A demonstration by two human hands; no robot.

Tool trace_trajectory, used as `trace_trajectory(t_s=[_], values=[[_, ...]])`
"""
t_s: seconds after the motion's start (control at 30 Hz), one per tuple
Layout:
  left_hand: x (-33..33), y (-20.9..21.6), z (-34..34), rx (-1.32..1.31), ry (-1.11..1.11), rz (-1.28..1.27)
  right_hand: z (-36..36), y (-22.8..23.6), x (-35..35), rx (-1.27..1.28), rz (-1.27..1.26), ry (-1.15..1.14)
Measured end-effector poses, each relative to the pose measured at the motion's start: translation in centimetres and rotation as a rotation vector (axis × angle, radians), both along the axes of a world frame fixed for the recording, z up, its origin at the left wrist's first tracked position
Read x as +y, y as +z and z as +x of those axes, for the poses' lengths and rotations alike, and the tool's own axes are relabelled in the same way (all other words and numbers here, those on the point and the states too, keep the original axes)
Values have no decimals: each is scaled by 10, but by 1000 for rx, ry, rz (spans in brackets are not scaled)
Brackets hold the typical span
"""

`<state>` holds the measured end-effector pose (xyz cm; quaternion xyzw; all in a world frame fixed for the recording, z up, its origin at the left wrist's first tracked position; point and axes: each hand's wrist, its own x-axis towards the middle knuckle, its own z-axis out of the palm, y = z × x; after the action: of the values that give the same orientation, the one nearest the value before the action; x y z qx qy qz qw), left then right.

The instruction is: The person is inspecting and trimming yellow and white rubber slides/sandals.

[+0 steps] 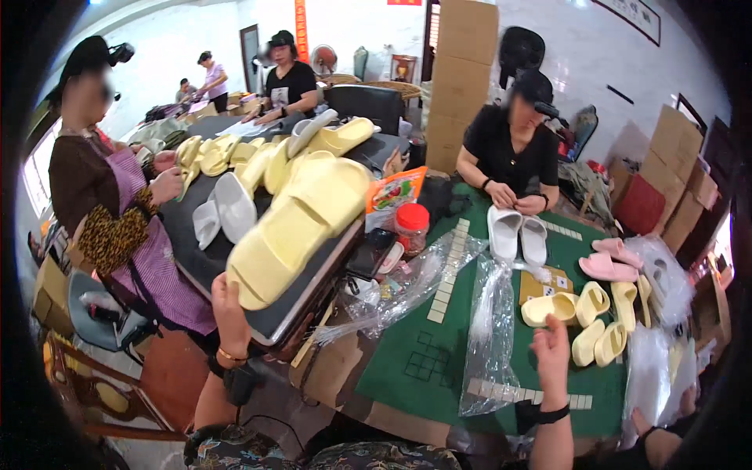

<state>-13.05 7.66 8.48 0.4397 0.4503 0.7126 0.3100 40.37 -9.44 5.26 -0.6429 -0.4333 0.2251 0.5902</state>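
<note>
While a clear plastic bag (489, 333) and white tiles (450, 270) clutter the green table (385, 376), the left hand (230, 317) pinches 1 raised yellow slide (294, 235) by its toe; the right hand (551, 356) meets a lower yellow slide (539, 310), grip unclear.

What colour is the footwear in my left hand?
The footwear in your left hand is pale yellow, best seen in the head view.

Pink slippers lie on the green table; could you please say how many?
2: the nearer pink slipper and, behind it, the farther pink slipper, both at the right of the green table.
</note>
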Motion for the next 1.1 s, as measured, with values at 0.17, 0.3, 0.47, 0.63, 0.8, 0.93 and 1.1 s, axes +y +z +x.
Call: trace_trajectory(t_s=[0.17,0.3,0.47,0.63,0.8,0.93,1.1], values=[[-46,13,51,433,-346,-154,-58,-16,36,666,38,360],[-58,-4,82,588,-460,-181,-75,-41,47,351,-377,339],[-48,-29,79,615,-500,-293,-40,-32,-7,174,-460,421],[-72,-47,98,509,-444,-442,-28,-30,-28,430,-278,107],[-122,-71,127,746,-1211,-840,-49,-75,-52,417,-409,275],[-113,-76,137,1303,-916,-295,-61,-91,-65,125,-518,192],[-57,-61,170,1393,-623,356,-76,-75,-59,-43,-514,206]])
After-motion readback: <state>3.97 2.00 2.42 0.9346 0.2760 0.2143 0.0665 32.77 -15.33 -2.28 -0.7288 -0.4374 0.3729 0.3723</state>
